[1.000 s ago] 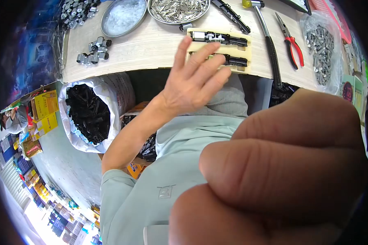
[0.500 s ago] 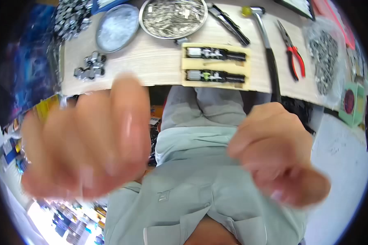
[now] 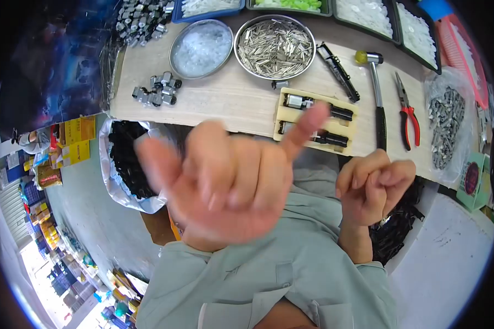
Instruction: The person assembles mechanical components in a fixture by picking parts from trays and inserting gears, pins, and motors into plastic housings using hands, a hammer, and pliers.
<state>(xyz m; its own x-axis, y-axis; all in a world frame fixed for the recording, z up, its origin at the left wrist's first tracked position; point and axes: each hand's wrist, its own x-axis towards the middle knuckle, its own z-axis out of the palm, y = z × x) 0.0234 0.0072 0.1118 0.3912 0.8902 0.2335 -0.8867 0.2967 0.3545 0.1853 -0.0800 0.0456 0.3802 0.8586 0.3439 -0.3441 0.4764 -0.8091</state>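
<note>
My left hand (image 3: 230, 181) is raised in front of my chest, close to the camera and slightly blurred. Its thumb and little finger stick out while the middle fingers curl toward the palm; nothing shows in it. My right hand (image 3: 373, 183) is lower, just in front of the table edge, its fingers folded in and no object visible. Beyond the left hand, a cream fixture (image 3: 285, 116) holds two black assemblies with small silver motors. The left little finger overlaps part of the fixture in the view. Nearest beyond the right hand is the black grip of a hammer (image 3: 380, 123).
On the table (image 3: 214, 107) are a bowl of metal pins (image 3: 274, 49), a dish of clear pieces (image 3: 200, 49), small motors (image 3: 159, 90), a long black part (image 3: 337, 71) and red-handled pliers (image 3: 406, 118). Trays of plastic parts line the back. A lined bin (image 3: 107, 164) stands below left.
Both hands look smaller. The left has moved right, its thumb and little finger now stretched out; the right has turned, its fingers still curled. The view has shifted, showing more of the table's back.
</note>
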